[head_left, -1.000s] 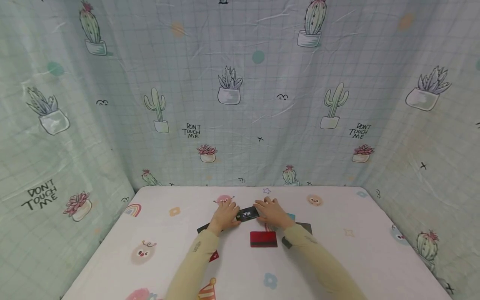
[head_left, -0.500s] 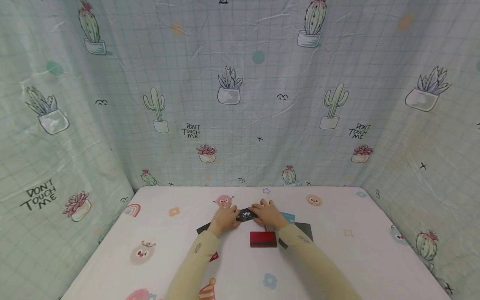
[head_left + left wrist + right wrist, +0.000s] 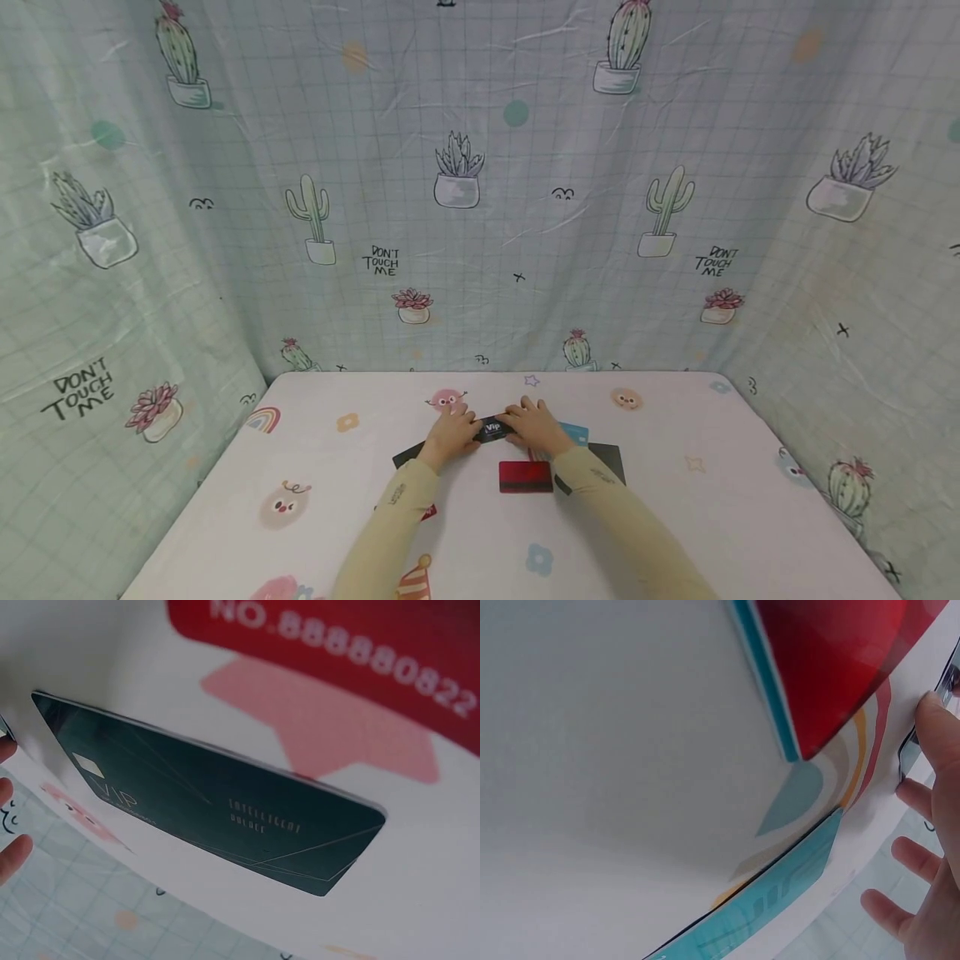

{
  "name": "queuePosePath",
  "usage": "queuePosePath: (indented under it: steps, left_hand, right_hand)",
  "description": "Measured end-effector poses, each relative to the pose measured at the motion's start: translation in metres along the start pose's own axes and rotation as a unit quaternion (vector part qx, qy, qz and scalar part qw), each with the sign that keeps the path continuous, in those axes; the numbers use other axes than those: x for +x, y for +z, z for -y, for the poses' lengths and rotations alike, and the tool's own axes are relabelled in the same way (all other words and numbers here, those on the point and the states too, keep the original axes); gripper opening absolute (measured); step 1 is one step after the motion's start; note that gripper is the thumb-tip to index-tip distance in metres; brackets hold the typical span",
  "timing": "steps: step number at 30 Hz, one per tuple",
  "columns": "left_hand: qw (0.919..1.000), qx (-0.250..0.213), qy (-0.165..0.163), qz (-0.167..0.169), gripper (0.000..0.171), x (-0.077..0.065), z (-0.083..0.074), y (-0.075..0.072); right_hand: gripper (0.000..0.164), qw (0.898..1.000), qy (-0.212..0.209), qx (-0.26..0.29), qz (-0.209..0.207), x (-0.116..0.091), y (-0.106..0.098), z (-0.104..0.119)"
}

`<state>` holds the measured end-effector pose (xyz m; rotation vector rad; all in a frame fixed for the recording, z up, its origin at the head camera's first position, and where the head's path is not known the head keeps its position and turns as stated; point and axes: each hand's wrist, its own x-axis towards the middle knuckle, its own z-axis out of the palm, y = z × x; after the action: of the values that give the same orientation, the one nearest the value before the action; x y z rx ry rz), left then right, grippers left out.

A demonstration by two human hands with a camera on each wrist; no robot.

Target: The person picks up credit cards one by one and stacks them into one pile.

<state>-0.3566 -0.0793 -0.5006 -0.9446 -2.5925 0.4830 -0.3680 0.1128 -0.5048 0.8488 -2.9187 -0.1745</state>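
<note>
A black VIP card (image 3: 492, 428) lies on the white patterned table between the two hands. My left hand (image 3: 452, 435) is at its left end, thumb and forefinger on either side of that end; in the left wrist view only some fingertips (image 3: 15, 855) show at the edge. My right hand (image 3: 536, 428) pinches the right end between thumb and forefinger, and covers part of the card. In the right wrist view this right hand (image 3: 937, 825) has its other fingers spread apart. Left of the hands lies a dark green VIP card (image 3: 210, 799), partly hidden in the head view.
Nearer the person is a red card (image 3: 526, 477) with a dark stripe. A light blue card (image 3: 576, 433) and a dark card (image 3: 607, 460) lie right of the right hand. Another red card (image 3: 337, 652) is partly under the left sleeve's line of sight. A cactus-print curtain (image 3: 480, 250) hangs behind.
My right hand has moved a little left, further over the black card's right end, uncovering more of the light blue and dark cards. The left hand has stayed almost in place.
</note>
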Motion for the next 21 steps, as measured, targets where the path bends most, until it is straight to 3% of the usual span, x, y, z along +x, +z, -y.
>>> queuePosePath:
  steps: [12,21]
  left_hand:
    - [0.9996,-0.021,-0.012,0.016,0.030,0.0037,0.0000,-0.0001]
    - [0.9997,-0.023,-0.003,-0.007,0.028,0.0004,0.0002,0.0023]
  right_hand:
    - [0.042,1.000,-0.005,-0.016,-0.016,0.0029,-0.0018,-0.0020]
    - [0.041,1.000,-0.008,0.002,-0.015,-0.0018,-0.0076,0.0011]
